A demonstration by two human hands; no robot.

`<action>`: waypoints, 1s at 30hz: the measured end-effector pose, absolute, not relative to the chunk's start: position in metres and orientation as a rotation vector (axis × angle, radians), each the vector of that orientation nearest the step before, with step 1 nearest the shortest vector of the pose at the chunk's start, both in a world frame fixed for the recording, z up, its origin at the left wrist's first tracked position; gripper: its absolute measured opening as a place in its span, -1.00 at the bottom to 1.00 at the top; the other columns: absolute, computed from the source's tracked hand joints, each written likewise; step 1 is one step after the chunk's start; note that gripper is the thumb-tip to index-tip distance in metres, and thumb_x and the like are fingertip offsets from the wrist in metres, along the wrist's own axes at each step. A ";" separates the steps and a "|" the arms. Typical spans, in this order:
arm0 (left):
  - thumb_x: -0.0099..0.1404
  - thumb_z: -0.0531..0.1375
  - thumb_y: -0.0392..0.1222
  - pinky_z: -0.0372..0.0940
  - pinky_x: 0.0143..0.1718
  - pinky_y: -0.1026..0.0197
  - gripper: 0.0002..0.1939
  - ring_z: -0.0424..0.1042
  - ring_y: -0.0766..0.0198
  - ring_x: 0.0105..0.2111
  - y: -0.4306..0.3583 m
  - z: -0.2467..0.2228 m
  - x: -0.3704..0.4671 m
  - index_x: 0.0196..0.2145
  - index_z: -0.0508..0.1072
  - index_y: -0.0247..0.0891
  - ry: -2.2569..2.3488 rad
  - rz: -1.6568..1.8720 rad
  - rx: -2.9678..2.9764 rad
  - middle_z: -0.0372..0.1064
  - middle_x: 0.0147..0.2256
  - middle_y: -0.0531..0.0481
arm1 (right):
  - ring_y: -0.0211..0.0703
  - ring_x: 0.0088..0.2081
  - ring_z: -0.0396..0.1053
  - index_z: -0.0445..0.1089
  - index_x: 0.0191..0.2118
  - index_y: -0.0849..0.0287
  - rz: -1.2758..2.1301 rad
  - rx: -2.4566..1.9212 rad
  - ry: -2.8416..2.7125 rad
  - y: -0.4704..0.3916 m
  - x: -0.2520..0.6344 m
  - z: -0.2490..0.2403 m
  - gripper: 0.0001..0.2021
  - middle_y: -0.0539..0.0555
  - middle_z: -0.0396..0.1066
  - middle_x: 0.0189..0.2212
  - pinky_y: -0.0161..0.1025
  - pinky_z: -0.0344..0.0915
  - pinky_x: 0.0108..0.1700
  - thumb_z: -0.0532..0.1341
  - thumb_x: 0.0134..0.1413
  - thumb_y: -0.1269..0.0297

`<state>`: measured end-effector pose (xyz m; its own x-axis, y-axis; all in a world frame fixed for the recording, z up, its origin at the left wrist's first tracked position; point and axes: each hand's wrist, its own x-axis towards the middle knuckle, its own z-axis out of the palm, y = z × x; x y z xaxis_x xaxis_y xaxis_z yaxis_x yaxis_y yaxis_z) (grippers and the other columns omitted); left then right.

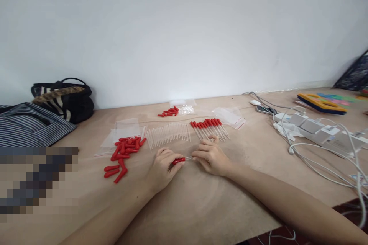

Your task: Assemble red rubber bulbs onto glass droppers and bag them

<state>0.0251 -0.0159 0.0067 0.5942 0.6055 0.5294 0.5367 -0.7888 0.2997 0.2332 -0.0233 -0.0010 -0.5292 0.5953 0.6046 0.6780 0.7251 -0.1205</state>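
The wall fills the upper half of the frame; the table spans the lower half. A black bag and a striped cloth lie at far left. Chargers crowd the right, well apart from the hands.

Right hand, lower centre: fingers bent, fingertips pinching the far end of a thin clear tube. Left hand, just beside it: thumb and fingers pinching a red bulb. The held bulb and held tube meet in line between the hands, at lower centre. Seating depth cannot be told.

Above the hands, bare tubes stand in a row at centre; capped tubes lie right of them. Loose bulbs are heaped left of centre. Smaller bulbs lie at upper centre.

Risks, in my judgement: off-axis pressure could skew the held bulb or bend the thin tube; a weak pinch could let either slip. The right fingers overlap the capped tubes' lower ends in view, contact uncertain; a careless lift could disorder that row. A left-arm sweep could scatter the loose bulbs.
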 end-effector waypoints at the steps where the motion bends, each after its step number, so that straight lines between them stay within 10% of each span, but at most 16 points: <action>1: 0.22 0.08 -0.22 0.11 -0.16 0.09 -0.90 0.37 0.30 -0.45 -0.017 0.007 0.025 -0.39 0.38 -0.21 0.971 0.977 2.710 0.42 -0.49 0.08 | -0.27 -0.39 0.18 0.39 -0.39 0.14 -0.169 -0.954 -2.292 -0.024 0.233 -0.002 -0.83 -0.03 0.35 -0.54 -0.10 -0.18 -0.11 0.06 0.08 0.33; 30: 0.23 0.07 -0.18 0.00 -0.12 0.04 -0.83 0.36 0.29 -0.46 -0.017 0.010 0.023 -0.45 0.42 -0.18 1.019 0.929 2.828 0.44 -0.53 0.09 | -0.27 -0.34 0.18 0.43 -0.34 0.05 -0.261 -0.937 -2.361 -0.022 0.228 -0.004 -0.84 -0.04 0.35 -0.53 -0.11 -0.19 -0.12 0.10 0.11 0.25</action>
<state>0.0232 -0.0166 0.0096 0.6158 0.5807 0.5325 0.5835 -0.7903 0.1870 0.2278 -0.0220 -0.0037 -0.5852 0.5646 0.5820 0.6781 0.7343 -0.0306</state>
